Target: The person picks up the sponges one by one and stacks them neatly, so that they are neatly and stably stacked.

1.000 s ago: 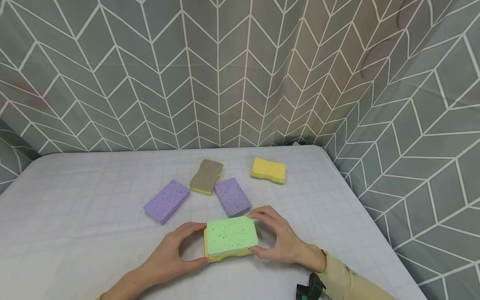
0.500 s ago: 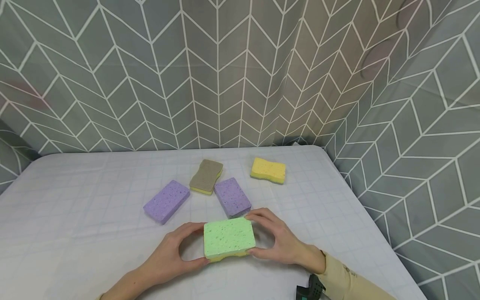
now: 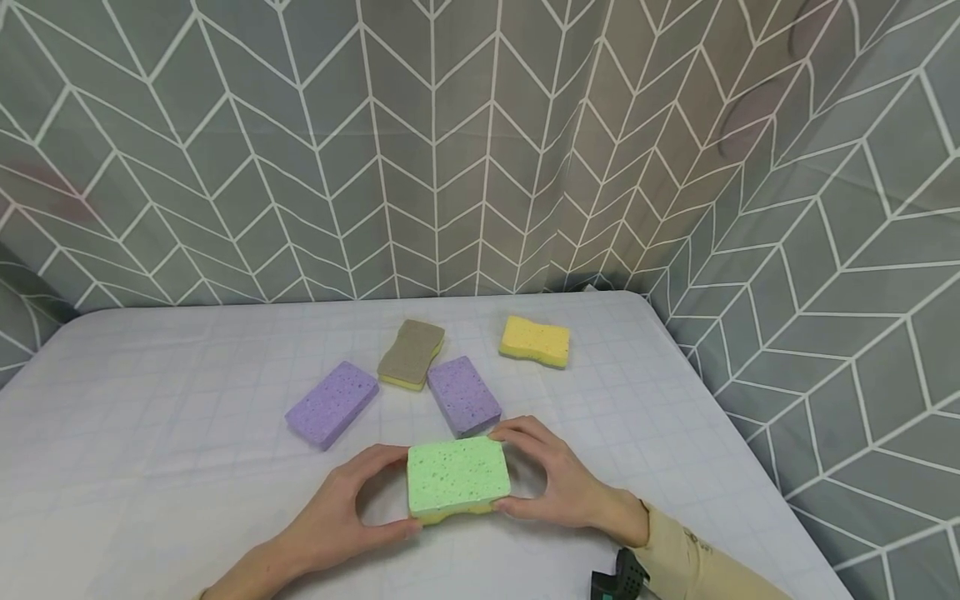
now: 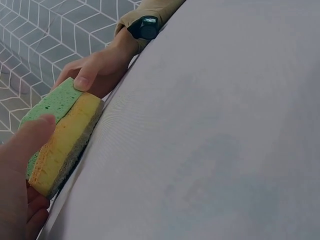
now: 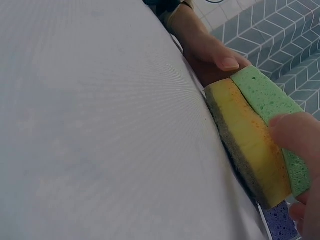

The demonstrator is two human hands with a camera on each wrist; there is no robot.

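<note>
A green sponge [image 3: 457,477] lies flat on top of a yellow sponge [image 3: 457,513] with a grey scouring underside, near the front of the table. My left hand [image 3: 341,504] holds the stack's left end between thumb and fingers. At the other end my right hand [image 3: 553,475] pinches the green sponge, thumb at its near corner and fingers at the far one. In the left wrist view the left thumb [image 4: 37,132] lies against the green sponge's side. The right wrist view has the right thumb [image 5: 295,131] pressed on the green sponge, just above the yellow one.
Behind the hands lie two purple sponges [image 3: 332,405] [image 3: 464,396], a yellow sponge with its grey scouring side up [image 3: 412,354], and another yellow sponge [image 3: 535,341] farther right. A patterned curtain [image 3: 435,150] stands behind the white table [image 3: 150,417].
The green sponge has shifted slightly left, covering the yellow sponge's left edge that showed before. My right hand has moved a little left with it; the left hand has stayed nearly still.
</note>
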